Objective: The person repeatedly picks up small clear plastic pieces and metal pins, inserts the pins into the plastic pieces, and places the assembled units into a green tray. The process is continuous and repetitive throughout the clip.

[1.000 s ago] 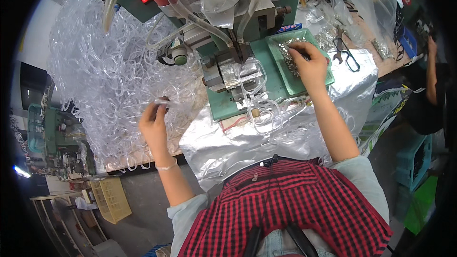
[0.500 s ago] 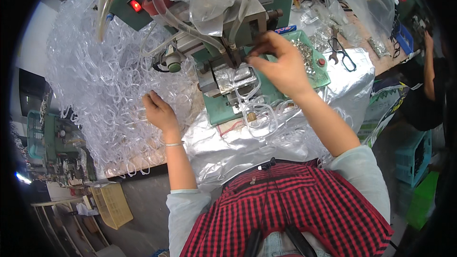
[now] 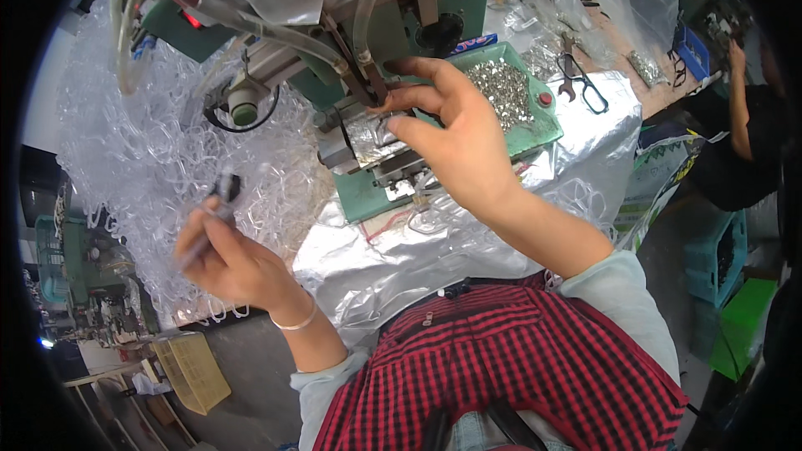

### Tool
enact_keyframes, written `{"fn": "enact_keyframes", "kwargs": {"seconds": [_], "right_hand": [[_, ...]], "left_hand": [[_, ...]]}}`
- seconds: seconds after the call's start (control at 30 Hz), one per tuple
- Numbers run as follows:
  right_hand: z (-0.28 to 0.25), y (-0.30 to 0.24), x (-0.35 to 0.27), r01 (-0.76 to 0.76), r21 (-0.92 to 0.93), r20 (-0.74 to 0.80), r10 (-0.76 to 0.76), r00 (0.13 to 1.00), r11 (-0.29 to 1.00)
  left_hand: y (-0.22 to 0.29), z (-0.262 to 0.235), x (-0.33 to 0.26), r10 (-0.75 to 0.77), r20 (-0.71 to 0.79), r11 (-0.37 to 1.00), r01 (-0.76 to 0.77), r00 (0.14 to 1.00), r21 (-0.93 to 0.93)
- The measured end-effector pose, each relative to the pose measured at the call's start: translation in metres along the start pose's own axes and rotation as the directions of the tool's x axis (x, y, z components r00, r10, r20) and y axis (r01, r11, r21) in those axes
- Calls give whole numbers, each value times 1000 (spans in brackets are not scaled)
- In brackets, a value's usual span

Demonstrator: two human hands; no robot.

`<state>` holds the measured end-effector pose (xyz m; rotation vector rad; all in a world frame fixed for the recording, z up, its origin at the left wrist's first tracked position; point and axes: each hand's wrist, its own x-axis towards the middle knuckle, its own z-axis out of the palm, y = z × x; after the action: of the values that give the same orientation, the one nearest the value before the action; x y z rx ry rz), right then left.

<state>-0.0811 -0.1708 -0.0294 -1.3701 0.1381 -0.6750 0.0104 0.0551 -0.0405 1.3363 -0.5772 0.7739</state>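
Left hand (image 3: 230,259), one: I log it raised toward the left, fingers curled, thumb alongside the index finger – blurred, so I cannot read the closure at the tips. Left forearm (image 3: 313,342), one: bare, rising from the lower edge and slanting up to the left. Right hand (image 3: 455,129), one: I see its back, fingers bent leftward, thumb below and near the fingertips; contact unclear to me. Right forearm (image 3: 551,234), one: bare, slanting up and left from the elbow.
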Motion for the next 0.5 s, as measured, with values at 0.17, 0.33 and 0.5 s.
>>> {"fn": "enact_keyframes", "kwargs": {"seconds": [0.17, 0.33, 0.5], "right_hand": [[-52, 8, 9, 253, -648, 185, -173, 967, 719], [-134, 84, 7, 144, -973, 80, -322, 943, 178], [-123, 86, 8, 255, -946, 180, -329, 927, 201]], "left_hand": [[29, 43, -30, 400, 671, 891, -435, 624, -127], [10, 73, -33, 562, 677, 735, -663, 475, -146], [-7, 64, -41, 597, 630, 734, -656, 497, -177]]}}
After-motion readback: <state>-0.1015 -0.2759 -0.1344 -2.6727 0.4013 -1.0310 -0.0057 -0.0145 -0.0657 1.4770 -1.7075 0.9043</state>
